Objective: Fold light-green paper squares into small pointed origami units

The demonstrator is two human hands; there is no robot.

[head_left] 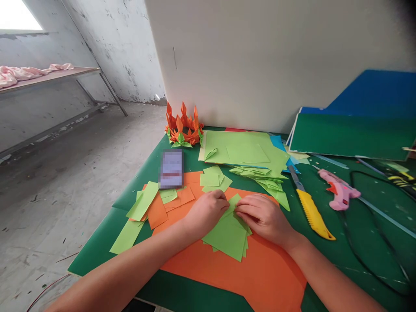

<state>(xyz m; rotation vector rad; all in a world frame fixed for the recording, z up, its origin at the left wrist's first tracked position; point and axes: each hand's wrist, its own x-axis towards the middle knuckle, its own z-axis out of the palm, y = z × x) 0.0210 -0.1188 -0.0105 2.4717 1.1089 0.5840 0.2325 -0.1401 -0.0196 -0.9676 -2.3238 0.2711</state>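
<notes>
Over a stack of light green paper squares [227,237], my left hand [206,211] and my right hand [265,216] face each other. Both are closed, their fingers pinching the two sides of a green paper [235,202]. How far it is folded is partly hidden by my fingers. Beneath the stack lies a large orange sheet [260,271]. Cut green strips [143,201] and orange paper pieces [158,211] are scattered left of my left hand. More small green pieces [210,178] rest just beyond my hands.
An orange and green folded-paper ornament [182,125] stands at the back left, near a blurred phone [171,169]. Green paper sheets [240,147] lie behind. On the right are a yellow utility knife [313,212], a pink glue gun [339,189] with its cord, and green boards [351,134].
</notes>
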